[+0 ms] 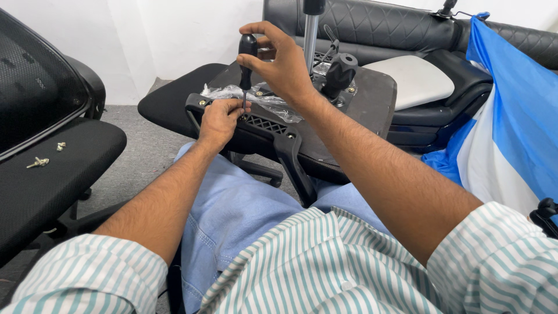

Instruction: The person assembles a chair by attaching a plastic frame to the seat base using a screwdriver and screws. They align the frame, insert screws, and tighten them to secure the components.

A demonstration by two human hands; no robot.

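1. The slim black-handled metal screwdriver (246, 64) is risking a slip off the fastener, since its tip is barely visible under the pinching fingers (235, 104).
2. The right hand (279, 61) is clenching the handle upright; the left hand (220, 121) is steadying the shaft at the upturned black plastic chair base (273, 136).

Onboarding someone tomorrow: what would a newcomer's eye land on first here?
At centre, the right hand grips a black-handled screwdriver upright over the upturned chair seat, with the left hand pinching at its tip. Loose screws lie on another chair seat at left; blue-and-white cloth drapes at right.
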